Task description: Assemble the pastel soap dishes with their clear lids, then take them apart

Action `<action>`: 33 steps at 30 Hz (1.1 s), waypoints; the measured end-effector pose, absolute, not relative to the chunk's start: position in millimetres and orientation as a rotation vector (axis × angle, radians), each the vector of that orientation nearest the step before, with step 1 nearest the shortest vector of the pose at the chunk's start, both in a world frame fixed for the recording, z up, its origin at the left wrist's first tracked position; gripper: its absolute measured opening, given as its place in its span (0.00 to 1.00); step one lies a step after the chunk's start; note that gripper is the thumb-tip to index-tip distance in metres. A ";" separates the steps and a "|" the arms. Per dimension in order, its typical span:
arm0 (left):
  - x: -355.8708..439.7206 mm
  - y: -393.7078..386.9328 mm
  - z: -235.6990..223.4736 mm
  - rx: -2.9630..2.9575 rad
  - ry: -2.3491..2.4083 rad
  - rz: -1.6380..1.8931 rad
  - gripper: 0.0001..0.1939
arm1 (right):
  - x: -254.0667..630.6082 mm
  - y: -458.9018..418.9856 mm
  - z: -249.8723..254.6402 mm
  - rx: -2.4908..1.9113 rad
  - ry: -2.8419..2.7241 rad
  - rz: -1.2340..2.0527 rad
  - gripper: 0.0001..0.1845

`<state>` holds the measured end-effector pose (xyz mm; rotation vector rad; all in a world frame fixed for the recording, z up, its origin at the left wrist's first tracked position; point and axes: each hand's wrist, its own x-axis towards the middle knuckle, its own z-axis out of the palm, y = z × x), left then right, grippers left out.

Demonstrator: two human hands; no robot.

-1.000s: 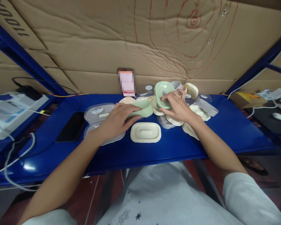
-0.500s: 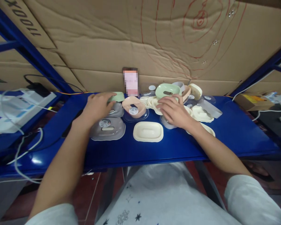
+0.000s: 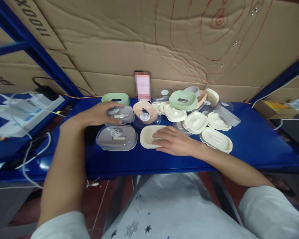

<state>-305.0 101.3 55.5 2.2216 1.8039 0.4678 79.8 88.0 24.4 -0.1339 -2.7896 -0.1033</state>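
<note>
My left hand (image 3: 97, 113) lies low over the blue shelf (image 3: 259, 142), fingers stretched loosely onto the edge of a clear grey lid (image 3: 123, 114), holding nothing. A second clear lid (image 3: 117, 136) sits just in front of it. A green soap dish (image 3: 115, 98) stands alone behind them. My right hand (image 3: 174, 141) rests flat, fingers spread, on a cream tray (image 3: 147, 136). Behind it are a pink dish (image 3: 145, 111), another green dish (image 3: 183, 100) on top of the pile, and several cream inserts (image 3: 196, 121).
A cardboard wall (image 3: 139, 43) closes off the back of the shelf, with a blurred card (image 3: 142, 85) leaning on it. White cables (image 3: 31, 151) and a white device (image 3: 17, 109) lie at the left. A small carton (image 3: 271, 109) sits at the right. Blue frame bars slant at both sides.
My left hand carried a green dish to the back left, left it there and drew back to the clear lid. My right hand let go of the other green dish and dropped onto the cream tray.
</note>
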 end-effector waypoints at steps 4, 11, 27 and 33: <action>-305.0 102.6 56.4 2.257 1.774 0.413 0.57 | 88.5 98.3 44.5 -0.263 -2.671 -0.199 0.17; -304.0 98.0 65.5 2.207 1.908 0.775 0.44 | 118.0 155.8 54.2 -0.775 -2.409 -0.397 0.16; -292.0 107.2 55.3 2.301 1.913 0.613 0.30 | 109.5 148.6 38.5 -0.757 -2.450 -0.346 0.17; -297.7 108.6 50.4 2.237 1.804 0.298 0.35 | 106.7 140.2 42.5 -0.717 -2.453 -0.305 0.19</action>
